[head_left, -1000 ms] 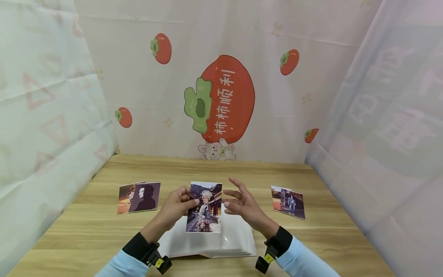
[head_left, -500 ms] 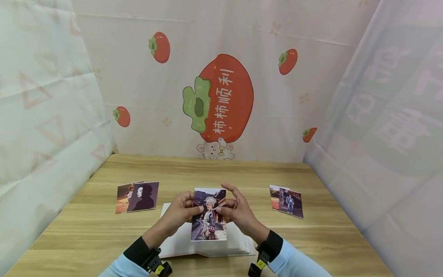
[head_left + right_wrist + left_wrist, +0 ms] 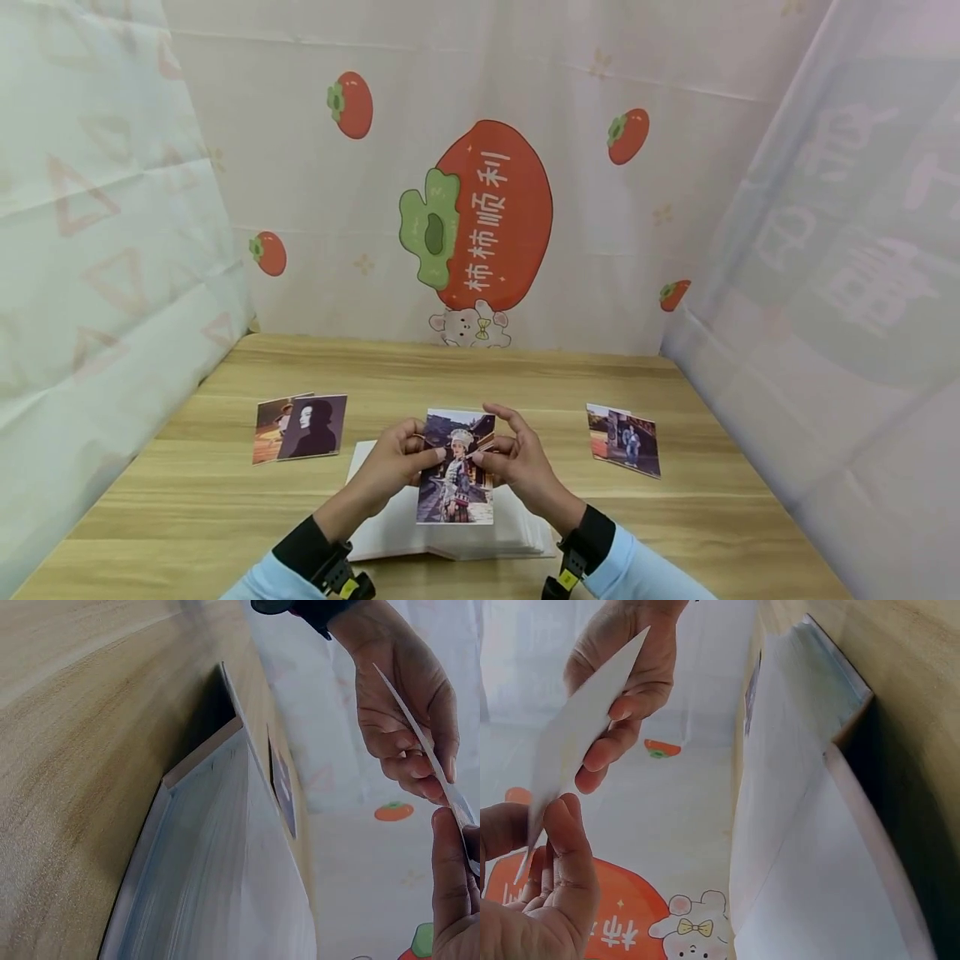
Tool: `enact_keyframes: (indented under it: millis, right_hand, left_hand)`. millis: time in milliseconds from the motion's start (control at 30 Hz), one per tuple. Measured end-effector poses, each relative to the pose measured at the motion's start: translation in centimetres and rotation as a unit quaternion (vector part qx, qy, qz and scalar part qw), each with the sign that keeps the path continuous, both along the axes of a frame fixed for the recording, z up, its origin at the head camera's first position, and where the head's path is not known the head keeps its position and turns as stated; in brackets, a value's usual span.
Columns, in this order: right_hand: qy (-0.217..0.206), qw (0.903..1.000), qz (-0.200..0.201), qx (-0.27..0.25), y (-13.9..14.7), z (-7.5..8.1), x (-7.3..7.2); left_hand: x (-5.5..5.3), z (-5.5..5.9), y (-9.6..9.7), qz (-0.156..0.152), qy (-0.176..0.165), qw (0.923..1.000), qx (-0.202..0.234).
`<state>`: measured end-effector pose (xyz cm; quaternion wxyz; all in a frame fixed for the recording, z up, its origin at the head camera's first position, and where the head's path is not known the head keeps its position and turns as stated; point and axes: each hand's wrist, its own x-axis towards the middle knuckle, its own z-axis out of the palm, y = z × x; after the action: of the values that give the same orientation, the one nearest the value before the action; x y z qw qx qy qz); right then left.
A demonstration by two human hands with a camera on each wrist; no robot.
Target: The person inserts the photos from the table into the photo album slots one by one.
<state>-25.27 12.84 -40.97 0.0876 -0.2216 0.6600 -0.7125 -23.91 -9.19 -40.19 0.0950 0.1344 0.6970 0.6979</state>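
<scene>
Right hand (image 3: 522,458) is now brought in, so above the album (image 3: 390,525) the photo (image 3: 457,479) gets pinched at both long edges, left hand (image 3: 392,460) opposite.

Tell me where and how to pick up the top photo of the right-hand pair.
Pinch the top photo by its right edge, coming from the right with the right hand, once that hand leaves the held photo. The top photo lies flat, its left part over the under photo, its right edge beyond it, so that edge probably lifts alone.
</scene>
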Motion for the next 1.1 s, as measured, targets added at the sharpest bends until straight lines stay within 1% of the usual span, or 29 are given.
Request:
enact_keyframes:
  millis: [100,167,200,233,267,300,333,367,400,433,500,533,567,600,633,667,733,900,967,1033,1100]
  right_hand:
    - [0.006,0.9999,-0.011,0.0,0.6,-0.2,-0.2]
    - [0.007,0.9998,-0.021,0.002,1.2,-0.2,-0.3]
    - [0.003,0.9996,-0.027,0.002,1.5,-0.2,-0.4]
    - [-0.001,0.9993,-0.036,0.002,1.9,-0.2,-0.5]
    - [-0.004,0.9989,-0.046,0.004,2.2,-0.2,-0.6]
    - [-0.008,0.9983,-0.058,0.006,2.6,-0.2,-0.7]
    - [-0.01,0.9974,-0.07,0.008,2.9,-0.3,-0.9]
    - [-0.014,0.9963,-0.085,0.008,3.3,-0.3,-1.0]
    - [-0.017,0.9948,-0.1,0.007,3.7,-0.3,-1.1]
    - [-0.022,0.9932,-0.114,0.006,4.1,-0.4,-1.3]
    - [-0.028,0.9894,-0.143,0.003,4.8,-0.5,-1.6]
    - [-0.032,0.9875,-0.155,0.001,5.2,-0.6,-1.8]
    - [-0.033,0.9856,-0.166,0.002,5.5,-0.7,-1.9]
    - [-0.035,0.9839,-0.175,0.002,5.8,-0.8,-2.0]
    - [-0.038,0.9823,-0.183,0.002,6.1,-0.9,-2.1]
    - [-0.04,0.9807,-0.191,0.004,6.3,-1.0,-2.2]
    - [-0.046,0.9786,-0.201,0.005,6.6,-1.2,-2.3]
    - [-0.051,0.9779,-0.202,0.009,6.8,-1.6,-2.5]
    - [-0.052,0.9781,-0.201,0.016,6.9,-1.7,-2.6]
    - [-0.054,0.9773,-0.204,0.023,6.9,-1.7,-2.8]
    - [-0.055,0.9758,-0.21,0.029,6.8,-1.6,-3.1]
  left_hand:
    - [0.4,-0.4,0.0,-0.001,0.005,0.9989,-0.046]
    - [0.9,-0.7,-0.1,-0.01,0.031,0.9948,-0.096]
    - [1.2,-1.0,-0.2,-0.017,0.055,0.9904,-0.126]
    - [1.5,-1.2,-0.3,-0.024,0.087,0.9831,-0.159]
    - [1.9,-1.4,-0.3,-0.033,0.125,0.9727,-0.193]
    - [2.3,-1.7,-0.4,-0.038,0.165,0.9576,-0.233]
    - [2.7,-1.9,-0.4,-0.042,0.207,0.9376,-0.276]
    - [3.0,-2.1,-0.5,-0.044,0.247,0.9139,-0.319]
    - [3.4,-2.3,-0.5,-0.048,0.284,0.8868,-0.361]
    - [3.6,-2.5,-0.5,-0.055,0.314,0.8576,-0.403]
    - [4.1,-2.7,-0.4,-0.079,0.35,0.802,-0.477]
    - [4.3,-2.8,-0.3,-0.095,0.361,0.7797,-0.502]
    - [4.5,-2.9,-0.2,-0.114,0.365,0.7629,-0.522]
    - [4.6,-2.9,-0.1,-0.132,0.365,0.7487,-0.537]
    - [4.7,-3.0,0.0,-0.15,0.361,0.7403,-0.547]
    - [4.8,-3.0,0.1,-0.162,0.356,0.7361,-0.552]
    - [4.9,-3.1,0.3,-0.176,0.348,0.7349,-0.555]
    - [4.7,-3.3,0.5,-0.178,0.333,0.7413,-0.555]
    - [4.8,-3.3,0.6,-0.175,0.331,0.7422,-0.556]
    - [4.9,-3.4,0.7,-0.173,0.334,0.7407,-0.556]
    - [4.9,-3.4,0.7,-0.168,0.348,0.7345,-0.558]
